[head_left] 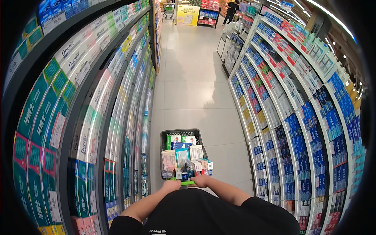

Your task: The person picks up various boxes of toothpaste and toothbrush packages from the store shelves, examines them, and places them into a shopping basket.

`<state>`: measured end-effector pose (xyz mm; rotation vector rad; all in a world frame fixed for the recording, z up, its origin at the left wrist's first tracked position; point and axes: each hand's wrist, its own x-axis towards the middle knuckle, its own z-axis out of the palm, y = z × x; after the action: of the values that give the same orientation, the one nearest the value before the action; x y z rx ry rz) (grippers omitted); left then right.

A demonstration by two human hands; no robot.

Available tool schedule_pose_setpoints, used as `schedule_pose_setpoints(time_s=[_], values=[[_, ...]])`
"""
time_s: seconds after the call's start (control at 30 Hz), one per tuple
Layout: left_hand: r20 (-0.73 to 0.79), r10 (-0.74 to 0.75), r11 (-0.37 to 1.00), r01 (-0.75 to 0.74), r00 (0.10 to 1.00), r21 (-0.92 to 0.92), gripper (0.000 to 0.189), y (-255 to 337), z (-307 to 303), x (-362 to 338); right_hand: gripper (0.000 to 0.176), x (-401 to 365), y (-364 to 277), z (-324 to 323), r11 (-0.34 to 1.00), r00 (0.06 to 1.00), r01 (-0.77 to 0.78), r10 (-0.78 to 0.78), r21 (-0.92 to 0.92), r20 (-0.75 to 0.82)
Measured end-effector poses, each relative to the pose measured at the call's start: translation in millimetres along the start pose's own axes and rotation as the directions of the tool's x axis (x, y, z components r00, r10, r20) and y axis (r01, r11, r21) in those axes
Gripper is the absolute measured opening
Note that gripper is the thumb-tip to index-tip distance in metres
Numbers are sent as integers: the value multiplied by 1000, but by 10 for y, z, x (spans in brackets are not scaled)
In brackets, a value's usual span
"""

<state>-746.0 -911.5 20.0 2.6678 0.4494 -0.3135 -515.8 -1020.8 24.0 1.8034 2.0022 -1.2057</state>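
Observation:
Both of my hands are at the green handle [187, 183] of a black shopping cart [200, 137] in front of my body. The fingers of my left hand [171, 185] curl around the handle's left end. At its right end, my right hand [201, 180] grips the same bar. Inside the cart lie several boxes and packs: a teal box [181, 155], a pale pink box [169, 159], a dark blue pack [181, 145] and green-and-white packs [188, 139]. Small white boxes [204, 164] sit near the handle, some tilted.
Tall shelves of toothpaste boxes [41, 113] line the left side closely. Shelves of blue and red boxed goods [297, 133] run along the right. Grey floor tiles [184, 90] stretch ahead to a yellow display [187, 15], another cart [169, 10] and a person in black [232, 11].

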Motion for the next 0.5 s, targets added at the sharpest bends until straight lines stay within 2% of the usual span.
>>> schedule_pose_setpoints(time_s=[0.23,0.37,0.5], values=[[22,135,988,-133,991,-76,25,-351,-225,264,61,131,96,-371,999,1000,-22,22,29,7],[-29,136,989,-138,990,-59,26,-468,-294,462,59,313,295,-475,998,999,-54,54,19,8],[-115,67,993,-77,991,-87,20,-550,-346,624,55,461,424,-615,997,997,-75,76,32,-7]])
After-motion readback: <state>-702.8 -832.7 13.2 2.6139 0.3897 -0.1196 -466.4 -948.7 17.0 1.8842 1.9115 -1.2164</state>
